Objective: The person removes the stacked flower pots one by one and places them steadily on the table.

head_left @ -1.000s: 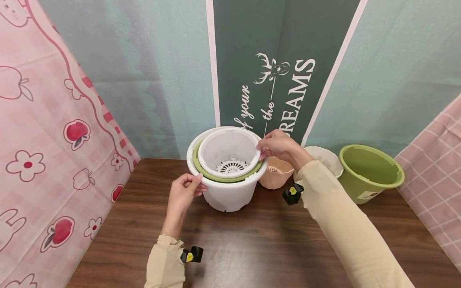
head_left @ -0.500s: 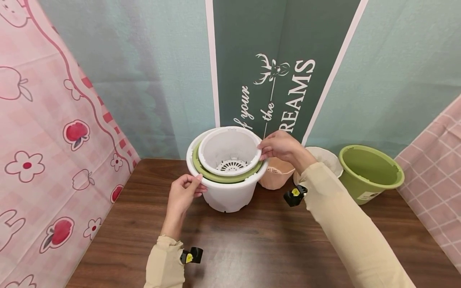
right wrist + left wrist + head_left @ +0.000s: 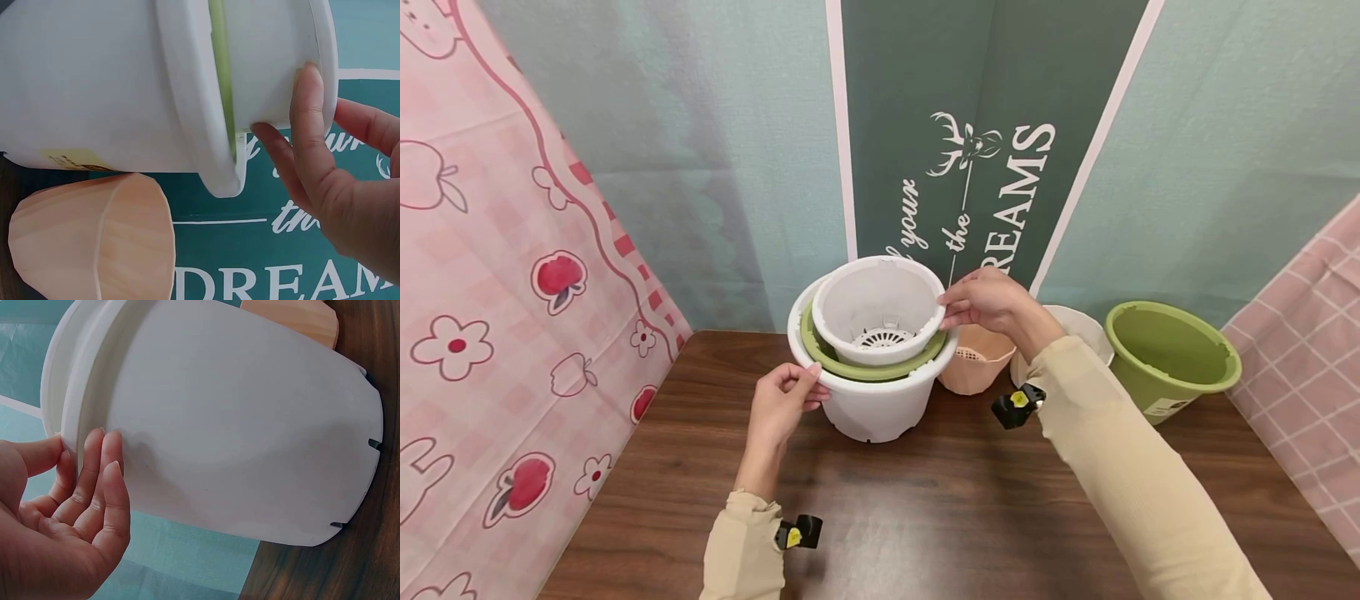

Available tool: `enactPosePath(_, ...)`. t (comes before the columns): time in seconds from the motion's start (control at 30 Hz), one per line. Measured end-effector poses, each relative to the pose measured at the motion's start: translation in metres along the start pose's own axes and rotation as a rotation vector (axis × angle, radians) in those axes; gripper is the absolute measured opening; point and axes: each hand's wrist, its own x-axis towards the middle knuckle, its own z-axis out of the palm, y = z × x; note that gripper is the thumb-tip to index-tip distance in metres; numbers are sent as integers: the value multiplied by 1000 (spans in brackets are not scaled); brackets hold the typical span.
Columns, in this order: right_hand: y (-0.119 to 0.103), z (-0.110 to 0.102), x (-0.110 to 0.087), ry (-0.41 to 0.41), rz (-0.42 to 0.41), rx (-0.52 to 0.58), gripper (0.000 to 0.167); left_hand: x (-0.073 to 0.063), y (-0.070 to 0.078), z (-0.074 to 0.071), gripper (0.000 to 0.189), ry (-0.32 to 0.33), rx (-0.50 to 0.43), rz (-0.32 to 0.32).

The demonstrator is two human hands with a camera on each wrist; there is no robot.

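Note:
A large white flowerpot (image 3: 875,410) stands upright on the table, with a green pot (image 3: 880,372) nested in it. Inside the green one sits a smaller white pot (image 3: 850,321) with a slotted bottom, its rim raised above the others. My left hand (image 3: 784,402) pinches the large pot's rim at its front left; in the left wrist view the thumb is on the rim's edge and the fingers are under it. My right hand (image 3: 988,302) pinches the small white pot's rim at the right; the right wrist view shows its side standing out past the green rim.
Right of the stack is a peach-coloured pot (image 3: 976,371), partly behind my right hand. A white ribbed pot (image 3: 1078,325) and a tall green pot (image 3: 1172,354) with a label stand farther right. Fabric curtains (image 3: 737,167) close off the back and sides of the wooden table (image 3: 880,517).
My right hand has raised the small white pot slightly, so more of its outer wall shows above the green rim. My left hand keeps its place on the large pot.

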Motion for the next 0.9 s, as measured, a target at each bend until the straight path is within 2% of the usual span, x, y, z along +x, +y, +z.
enactPosePath(0.57,-15,2,-9,42,5,47,12,0,0,-1,20,-2,11,-13)
enactPosePath(0.7,-19,3,-11,36,-2,73,8,0,0,-1,20,-4,14,-13)
enactPosePath(0.9,-26,5,-14,38,-5,88,12,-1,0,-1,20,-6,9,-14)
